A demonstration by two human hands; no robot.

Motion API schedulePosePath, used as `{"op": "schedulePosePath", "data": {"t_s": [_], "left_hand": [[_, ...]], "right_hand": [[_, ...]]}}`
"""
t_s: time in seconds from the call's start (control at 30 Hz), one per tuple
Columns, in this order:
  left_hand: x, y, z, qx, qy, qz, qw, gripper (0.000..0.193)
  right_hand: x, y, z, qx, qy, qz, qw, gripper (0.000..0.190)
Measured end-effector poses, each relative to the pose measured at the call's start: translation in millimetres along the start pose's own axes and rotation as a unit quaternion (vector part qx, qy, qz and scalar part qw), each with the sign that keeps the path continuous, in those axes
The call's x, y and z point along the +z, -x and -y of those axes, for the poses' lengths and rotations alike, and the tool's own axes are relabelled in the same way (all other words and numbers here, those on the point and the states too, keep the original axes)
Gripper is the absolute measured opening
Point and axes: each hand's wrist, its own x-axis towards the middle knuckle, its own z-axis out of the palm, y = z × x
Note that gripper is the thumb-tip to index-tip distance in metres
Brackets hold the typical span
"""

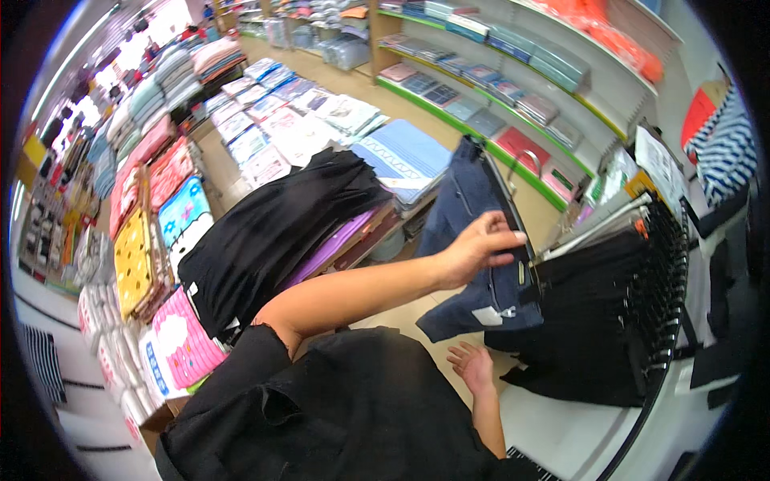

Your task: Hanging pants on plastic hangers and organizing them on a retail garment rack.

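My left hand (pixel 484 249) is stretched across to the right and grips a dark clothes hanger (pixel 498 174) near its middle. From that hanger hangs a navy garment (pixel 448 213), apparently trousers, with a white tag (pixel 488 315) near its lower end. The hanger's metal hook (pixel 529 157) sticks out free to the right. My right hand (pixel 474 368) is below the garment, fingers spread, holding nothing. Just to the right, several black garments (pixel 577 312) hang close together on a curved rail (pixel 674 324).
A heap of black garments (pixel 264 234) lies over folded textiles on the left. Behind it are a blue folded towel (pixel 406 153) and packaged goods (pixel 289 123). Shelves with green edges (pixel 457 123) line the far side. A striped garment (pixel 725 144) hangs at upper right.
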Motion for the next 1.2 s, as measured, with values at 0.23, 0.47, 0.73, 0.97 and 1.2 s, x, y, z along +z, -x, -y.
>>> {"op": "schedulePosePath", "data": {"t_s": [0.23, 0.47, 0.73, 0.97, 1.2], "left_hand": [[-11, 42, -12, -0.012, -0.054, 0.038, 0.998, 0.071], [-75, 116, -39, 0.061, -0.248, 0.048, 0.966, 0.067], [-162, 243, -100, 0.095, -0.394, -0.104, 0.908, 0.051], [-262, 294, -122, 0.174, -0.387, -0.116, 0.898, 0.041], [-349, 312, -188, 0.313, -0.341, -0.165, 0.871, 0.035]], "right_hand": [[-15, -96, 10, -0.079, -0.314, 0.060, 0.944, 0.068], [134, -141, 91, -0.193, -0.191, 0.041, 0.962, 0.094], [203, -228, 105, -0.104, -0.250, 0.073, 0.960, 0.105], [285, -314, 168, -0.165, -0.075, 0.111, 0.977, 0.059], [423, -372, 296, -0.505, 0.372, 0.095, 0.773, 0.050]]}}
